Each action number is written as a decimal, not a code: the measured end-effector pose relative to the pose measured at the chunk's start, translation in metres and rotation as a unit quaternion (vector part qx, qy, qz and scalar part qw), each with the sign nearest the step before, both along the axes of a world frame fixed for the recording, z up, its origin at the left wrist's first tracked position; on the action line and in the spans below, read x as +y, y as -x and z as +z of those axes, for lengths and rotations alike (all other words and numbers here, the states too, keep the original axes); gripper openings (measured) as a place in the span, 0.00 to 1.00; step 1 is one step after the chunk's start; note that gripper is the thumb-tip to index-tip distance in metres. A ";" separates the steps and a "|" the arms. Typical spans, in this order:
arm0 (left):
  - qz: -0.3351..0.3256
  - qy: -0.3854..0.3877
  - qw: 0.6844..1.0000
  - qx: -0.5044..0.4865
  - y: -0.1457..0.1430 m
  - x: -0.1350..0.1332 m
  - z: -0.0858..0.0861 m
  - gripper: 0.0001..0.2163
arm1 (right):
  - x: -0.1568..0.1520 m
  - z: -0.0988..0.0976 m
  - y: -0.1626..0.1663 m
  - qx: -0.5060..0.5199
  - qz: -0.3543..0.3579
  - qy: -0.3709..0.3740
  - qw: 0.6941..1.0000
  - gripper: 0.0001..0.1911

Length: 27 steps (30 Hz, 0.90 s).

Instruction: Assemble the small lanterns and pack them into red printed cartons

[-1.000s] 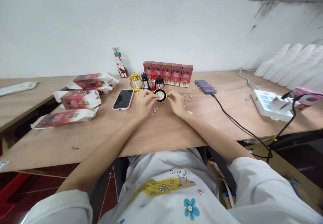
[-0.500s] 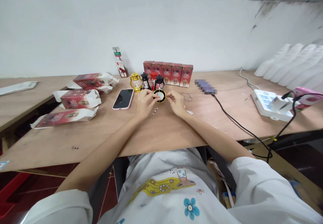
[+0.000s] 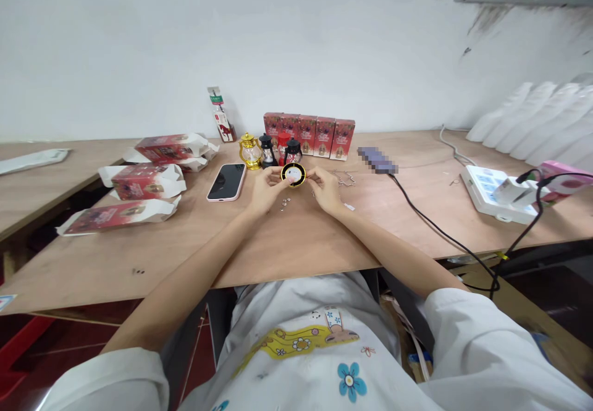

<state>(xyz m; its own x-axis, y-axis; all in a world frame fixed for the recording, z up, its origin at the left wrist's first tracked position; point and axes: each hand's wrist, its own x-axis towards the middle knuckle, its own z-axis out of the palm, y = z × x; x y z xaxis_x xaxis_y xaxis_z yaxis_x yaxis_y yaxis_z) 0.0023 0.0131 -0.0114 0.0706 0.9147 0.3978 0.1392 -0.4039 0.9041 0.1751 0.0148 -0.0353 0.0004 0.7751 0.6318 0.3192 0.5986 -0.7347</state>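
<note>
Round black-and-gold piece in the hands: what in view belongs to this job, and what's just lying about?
Probably job-related:
round piece in the left hand, right hand at its edge
loose bits
lanterns
red boxes

Probably just lying about:
pink-edged phone
power strip

Soft, bright light with stretched edges

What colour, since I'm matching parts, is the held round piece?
The round piece is white, then black, then yellow outward; best in head view.
</note>
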 end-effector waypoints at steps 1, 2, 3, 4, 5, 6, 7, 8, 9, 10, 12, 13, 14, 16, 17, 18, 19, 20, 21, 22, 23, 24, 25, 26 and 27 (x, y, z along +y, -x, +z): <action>0.000 0.003 1.000 -0.007 0.000 -0.001 0.001 0.20 | 0.000 0.000 0.000 -0.003 -0.003 -0.003 1.000 0.04; -0.001 0.007 1.000 -0.014 0.000 -0.002 0.002 0.20 | 0.000 0.000 0.000 -0.006 -0.004 -0.005 1.000 0.04; -0.002 0.013 1.000 -0.021 -0.001 -0.003 0.002 0.20 | 0.000 -0.001 0.000 -0.009 -0.004 -0.008 1.000 0.04; -0.003 0.021 0.999 -0.028 -0.001 -0.004 0.003 0.21 | 0.001 -0.001 0.000 -0.011 -0.003 -0.011 1.000 0.05; -0.005 0.032 0.999 -0.035 -0.002 -0.005 0.004 0.21 | 0.001 -0.001 -0.001 -0.012 -0.001 -0.014 1.000 0.05; -0.007 0.042 0.998 -0.043 -0.003 -0.006 0.005 0.21 | 0.001 -0.001 -0.001 -0.014 0.000 -0.016 1.000 0.06; -0.011 0.053 0.997 -0.051 -0.004 -0.008 0.005 0.21 | 0.002 -0.002 -0.001 -0.016 -0.001 -0.017 1.000 0.06; -0.016 0.063 0.996 -0.062 -0.005 -0.008 0.005 0.21 | 0.002 -0.002 -0.002 -0.020 -0.003 -0.018 1.000 0.06; -0.022 0.072 0.994 -0.074 -0.006 -0.009 0.006 0.21 | 0.002 -0.002 -0.002 -0.025 -0.005 -0.020 0.999 0.06; -0.027 0.079 0.993 -0.085 -0.006 -0.010 0.005 0.21 | 0.003 -0.003 -0.002 -0.031 -0.006 -0.022 0.999 0.06; -0.028 0.090 0.990 -0.102 -0.007 -0.009 0.004 0.20 | 0.004 -0.005 -0.002 -0.045 -0.006 -0.034 0.998 0.05; -0.025 0.095 0.990 -0.105 -0.007 -0.009 0.004 0.20 | 0.005 -0.006 -0.003 -0.052 -0.005 -0.042 0.998 0.05; -0.022 0.098 0.989 -0.105 -0.006 -0.009 0.003 0.20 | 0.006 -0.007 -0.003 -0.058 -0.001 -0.050 0.997 0.05; -0.019 0.102 0.989 -0.101 -0.005 -0.008 0.002 0.19 | 0.007 -0.009 -0.003 -0.067 0.004 -0.063 0.996 0.06; -0.023 0.103 0.989 -0.099 -0.005 -0.008 0.002 0.19 | 0.007 -0.010 -0.003 -0.070 0.005 -0.068 0.995 0.06; -0.028 0.106 0.989 -0.098 -0.004 -0.008 0.003 0.18 | 0.007 -0.010 -0.003 -0.074 0.004 -0.072 0.995 0.06; -0.033 0.109 0.989 -0.099 -0.004 -0.008 0.003 0.18 | 0.007 -0.010 -0.003 -0.079 0.003 -0.075 0.994 0.06; -0.038 0.114 0.987 -0.103 -0.004 -0.009 0.004 0.18 | 0.007 -0.010 -0.004 -0.085 0.001 -0.077 0.993 0.06; -0.042 0.120 0.986 -0.110 -0.003 -0.010 0.005 0.18 | 0.006 -0.009 -0.004 -0.091 -0.001 -0.078 0.993 0.07; -0.046 0.129 0.983 -0.120 -0.003 -0.011 0.006 0.18 | 0.006 -0.009 -0.004 -0.098 -0.003 -0.079 0.992 0.07; -0.050 0.138 0.981 -0.129 -0.003 -0.012 0.007 0.17 | 0.005 -0.008 -0.004 -0.106 -0.006 -0.079 0.991 0.07; -0.051 0.147 0.978 -0.137 -0.004 -0.012 0.008 0.16 | 0.004 -0.007 -0.004 -0.113 -0.010 -0.077 0.991 0.07; -0.051 0.156 0.976 -0.144 -0.004 -0.013 0.009 0.15 | 0.003 -0.006 -0.004 -0.120 -0.013 -0.074 0.990 0.07; -0.049 0.166 0.973 -0.150 -0.004 -0.013 0.010 0.14 | 0.002 -0.006 -0.003 -0.126 -0.016 -0.071 0.989 0.07; -0.046 0.176 0.971 -0.156 -0.004 -0.013 0.010 0.13 | 0.001 -0.005 -0.002 -0.129 -0.017 -0.068 0.989 0.07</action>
<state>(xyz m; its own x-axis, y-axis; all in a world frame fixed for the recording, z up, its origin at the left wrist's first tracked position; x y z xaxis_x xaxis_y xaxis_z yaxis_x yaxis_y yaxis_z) 0.0062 0.0004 -0.0013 0.0839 0.9935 0.0766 -0.1857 -0.0599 0.9808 0.1772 0.0154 -0.0404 -0.1496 0.6858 0.7122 0.5081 0.6713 -0.5397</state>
